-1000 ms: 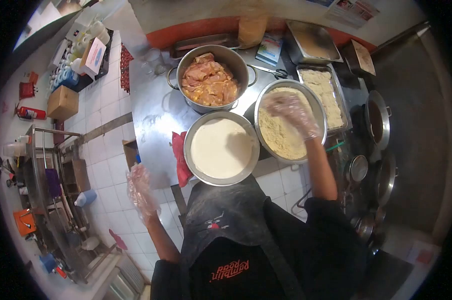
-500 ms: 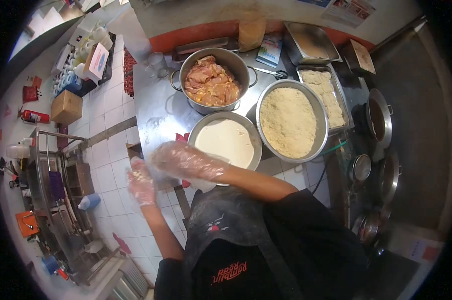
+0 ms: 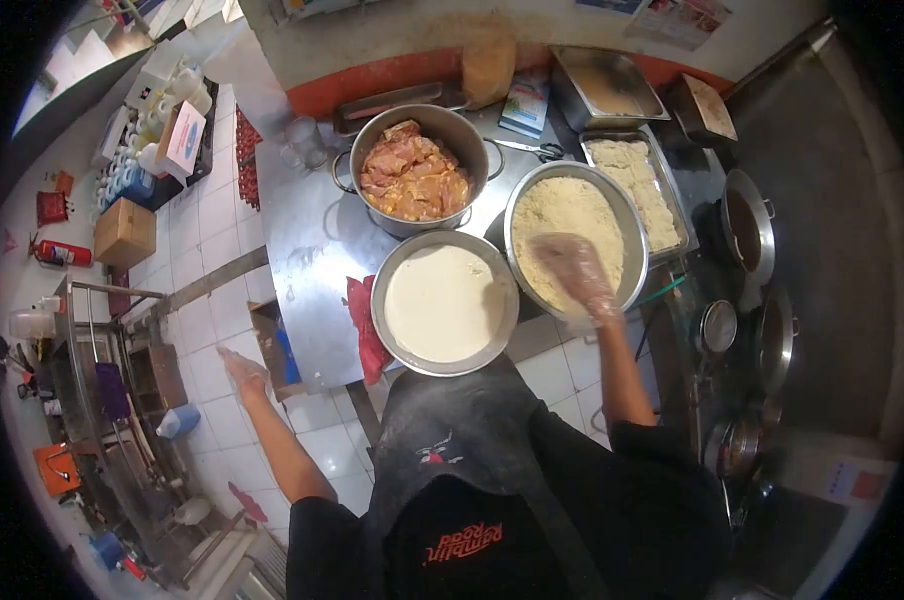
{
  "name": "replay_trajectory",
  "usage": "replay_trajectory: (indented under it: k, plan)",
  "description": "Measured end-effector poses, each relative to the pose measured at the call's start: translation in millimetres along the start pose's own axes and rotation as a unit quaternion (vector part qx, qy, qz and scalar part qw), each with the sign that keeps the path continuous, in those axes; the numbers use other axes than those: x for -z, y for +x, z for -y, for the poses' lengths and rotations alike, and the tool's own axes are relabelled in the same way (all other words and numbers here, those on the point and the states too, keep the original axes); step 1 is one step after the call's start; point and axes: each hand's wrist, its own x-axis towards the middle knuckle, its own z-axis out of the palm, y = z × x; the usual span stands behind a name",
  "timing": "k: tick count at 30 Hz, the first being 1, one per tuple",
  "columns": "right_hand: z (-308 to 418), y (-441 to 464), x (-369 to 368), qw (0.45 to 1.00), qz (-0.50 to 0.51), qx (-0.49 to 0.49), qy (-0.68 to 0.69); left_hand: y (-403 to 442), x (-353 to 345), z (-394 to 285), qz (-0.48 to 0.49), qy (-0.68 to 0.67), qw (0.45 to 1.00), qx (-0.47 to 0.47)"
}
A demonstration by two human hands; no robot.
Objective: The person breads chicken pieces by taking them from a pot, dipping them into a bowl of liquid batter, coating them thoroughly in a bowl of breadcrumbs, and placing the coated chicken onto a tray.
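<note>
My right hand point(image 3: 575, 272), in a clear plastic glove, is over the front of the bowl of pale yellow crumbs point(image 3: 570, 222); motion blurs its fingers. My left hand point(image 3: 244, 375), also gloved, hangs over the tiled floor left of the steel table, its fingers stretched out. Between the hands stands a bowl of creamy white batter point(image 3: 442, 303), with a red cloth point(image 3: 366, 330) at its left side. Behind it a two-handled pot point(image 3: 479, 140) holds raw, marinated meat point(image 3: 412, 175).
A tray of coated pieces point(image 3: 634, 185) lies right of the crumb bowl, with scissors point(image 3: 532, 149) behind. Two pans point(image 3: 747, 228) sit farther right. A steel container point(image 3: 609, 88) is at the back. A strainer point(image 3: 717, 326) lies at the right.
My right hand has swung from beside my left hand, across the batter bowl, back to the crumbs. My left hand has moved left and lower.
</note>
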Motion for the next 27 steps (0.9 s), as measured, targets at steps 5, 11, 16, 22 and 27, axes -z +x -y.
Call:
replay_trajectory:
  k: [5,11,16,22,27]
  plan:
    - [-51,-24,31,0.986,-0.031,-0.153,0.052,-52,-3,27,-0.074,-0.067,0.979,-0.176]
    - [-44,-21,16,0.985,0.002,-0.158,0.065,-211,-26,-115,0.0,0.021,0.988,-0.156]
    - [3,-1,7,0.992,0.02,-0.06,-0.109,-213,-59,-49,0.066,0.174,0.902,-0.389]
    - [-32,23,13,0.995,0.001,-0.036,-0.097,-153,-32,-17,-0.009,0.309,0.903,-0.3]
    - [-132,69,28,0.973,-0.026,-0.048,-0.225,-182,-7,-84,0.003,0.146,0.966,-0.214]
